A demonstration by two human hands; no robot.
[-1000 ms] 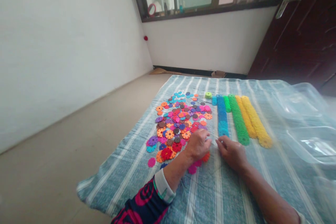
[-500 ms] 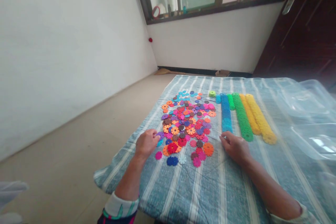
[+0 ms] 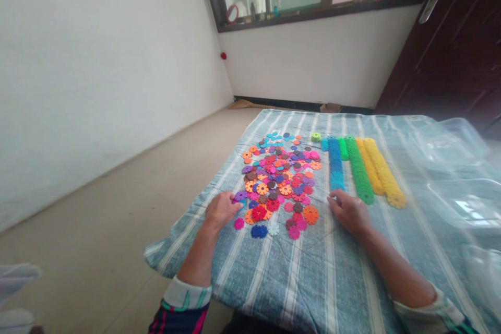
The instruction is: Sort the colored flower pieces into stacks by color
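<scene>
Where the striped cloth (image 3: 289, 276) comes nearest to me, a broad stretch of it runs between the two forearms, and its left edge slants away beside the floor (image 3: 129, 209). Just beyond, I have a few flat discs at the near side of the pile: two dark blue ones (image 3: 259, 231) lying together, a pale see-through one (image 3: 273, 228) touching or just beside them, and a pink one (image 3: 239, 224) lying apart to the left.

My left hand (image 3: 221, 210) is at the left side of the pile, fingers curled at a purple disc (image 3: 240, 195); I cannot tell whether they grip it. My right hand (image 3: 349, 212) rests near the near end of the blue row (image 3: 335, 162), thumb and fingers drawn together; whether anything small is pinched there I cannot tell.

Between and beyond my hands lies the pile of discs (image 3: 274, 175), round and notched like little flowers, overlapping in orange, red, pink, purple, brown and blue. A strip of cloth separates it from the blue row. Right of that I see a long green row (image 3: 359, 169) and two yellow rows (image 3: 382, 169), each of discs packed face to face. Farther right stand clear tubs (image 3: 469, 206), leaving striped cloth between them and the yellow. A lime stack (image 3: 315, 137) sits at the far end, before the white wall (image 3: 297, 62).
</scene>
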